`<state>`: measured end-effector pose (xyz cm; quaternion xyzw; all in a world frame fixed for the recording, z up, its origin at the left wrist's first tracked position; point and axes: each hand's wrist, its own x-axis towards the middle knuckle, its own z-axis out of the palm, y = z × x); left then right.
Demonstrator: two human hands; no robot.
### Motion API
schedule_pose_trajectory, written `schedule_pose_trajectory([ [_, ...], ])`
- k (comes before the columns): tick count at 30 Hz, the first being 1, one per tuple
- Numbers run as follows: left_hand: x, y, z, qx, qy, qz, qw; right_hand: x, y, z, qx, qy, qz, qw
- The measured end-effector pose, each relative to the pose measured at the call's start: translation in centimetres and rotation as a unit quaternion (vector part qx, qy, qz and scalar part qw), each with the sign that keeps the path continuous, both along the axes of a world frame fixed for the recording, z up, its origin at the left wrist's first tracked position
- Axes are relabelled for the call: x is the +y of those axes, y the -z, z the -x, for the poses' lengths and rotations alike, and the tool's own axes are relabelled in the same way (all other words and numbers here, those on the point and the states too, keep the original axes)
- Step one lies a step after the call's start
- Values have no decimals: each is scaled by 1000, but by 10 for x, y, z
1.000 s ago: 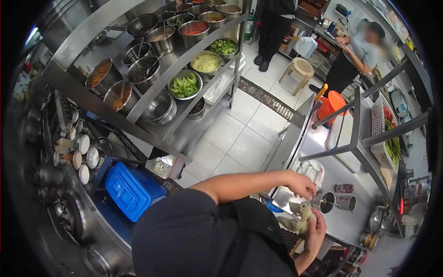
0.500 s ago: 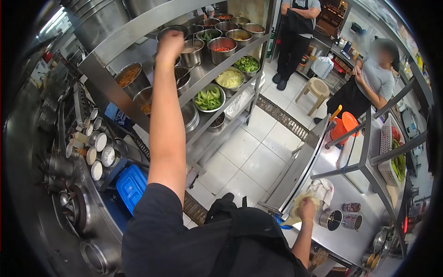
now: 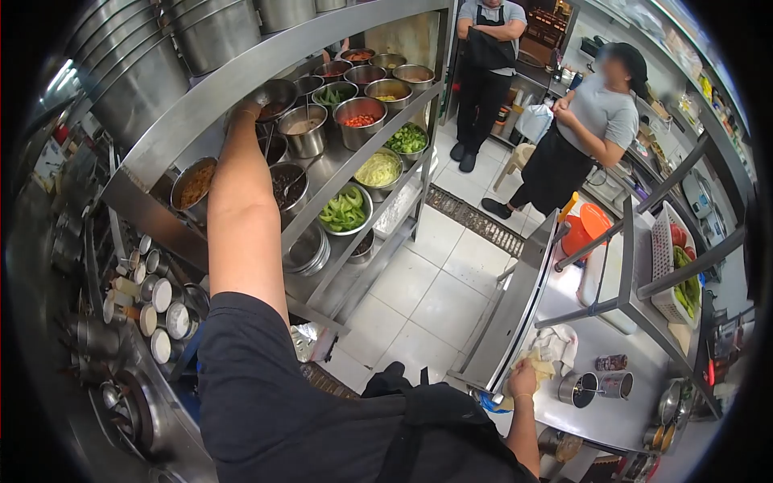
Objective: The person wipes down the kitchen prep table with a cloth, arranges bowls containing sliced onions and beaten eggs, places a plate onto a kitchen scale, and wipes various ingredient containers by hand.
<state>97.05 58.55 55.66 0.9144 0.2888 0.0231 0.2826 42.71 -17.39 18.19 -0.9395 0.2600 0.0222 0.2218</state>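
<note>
My left arm stretches up to the steel shelf. My left hand (image 3: 244, 114) is at the near-left side of a dark metal bowl (image 3: 278, 94); its fingers are mostly hidden and blurred, so their grip cannot be made out. Close by are a pot of pale sauce with a utensil (image 3: 303, 129) and a pot of dark contents with a spoon (image 3: 287, 187). At lower right, over the edge of the steel counter, my right hand (image 3: 522, 379) is closed on a pale yellow cloth (image 3: 546, 365). A white cloth (image 3: 561, 342) lies just beyond it.
Pots of chopped vegetables fill the shelf, including red pieces (image 3: 359, 120) and green slices (image 3: 345, 211). A metal pot (image 3: 577, 390) stands on the right counter. Two people stand beyond the tiled floor (image 3: 411, 282): one with folded arms (image 3: 491, 32), another in grey (image 3: 596, 113).
My left hand has reached farther into the shelf, to the side of the dark bowl. The view has shifted. My right hand still holds the cloth. The person in grey has turned and stepped leftward.
</note>
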Motion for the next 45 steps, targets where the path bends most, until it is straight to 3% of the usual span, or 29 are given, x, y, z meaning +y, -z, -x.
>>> schedule_pose_trajectory([
  [10, 16, -51, -11, -20, 75, 46, 996, 3, 9, -5, -35, 26, 23, 999],
  [20, -61, 16, -110, 32, 137, 272, 952, 4, 11, -9, -38, 33, 6, 999],
  [27, -71, 3, -99, 58, 131, 342, 929, 7, 6, -9, -27, 45, -7, 999],
  [33, -44, -16, -61, 17, 159, 129, 979, 6, 5, -10, -31, 34, -6, 999],
  [37, 4, -12, -41, 13, 85, -38, 996, 5, 8, -7, -34, 42, 6, 999],
  [40, 30, 9, -25, 66, 40, -61, 995, 4, 6, -9, -25, 43, -6, 999],
  [45, 30, 42, -15, 95, 3, 31, 995, 6, 1, -6, -38, 31, 1, 999],
])
